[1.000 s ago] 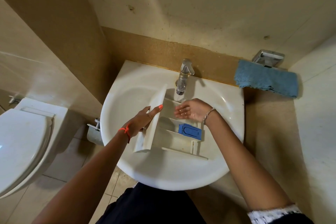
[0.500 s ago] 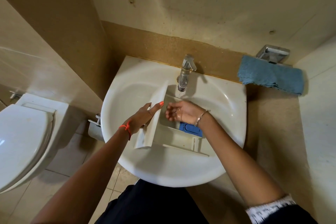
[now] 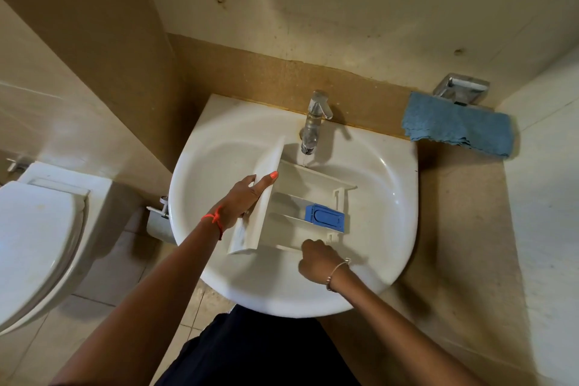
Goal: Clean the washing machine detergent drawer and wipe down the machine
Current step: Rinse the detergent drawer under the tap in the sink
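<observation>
At frame centre, a left hand [image 3: 242, 199] clasps the detergent drawer's [image 3: 291, 207] front panel in the sink [image 3: 376, 276]; the right hand [image 3: 316, 258] apparently pinches its near wall, grip narrow

A white detergent drawer [image 3: 300, 200] is lying inside the white sink [image 3: 388, 197], under the tap [image 3: 313, 122], which is running a thin stream of water onto the drawer's far end. The left hand [image 3: 244, 200] is gripping the drawer's front panel at nine o'clock, thumb laid over its top edge. The right hand [image 3: 316, 257] is closing on the drawer's near wall at six o'clock. A blue insert [image 3: 324, 218] is sitting in the drawer's middle compartment. A blue cloth [image 3: 457, 124] is hanging at two o'clock; a toilet [image 3: 37, 235] is standing at nine o'clock.
</observation>
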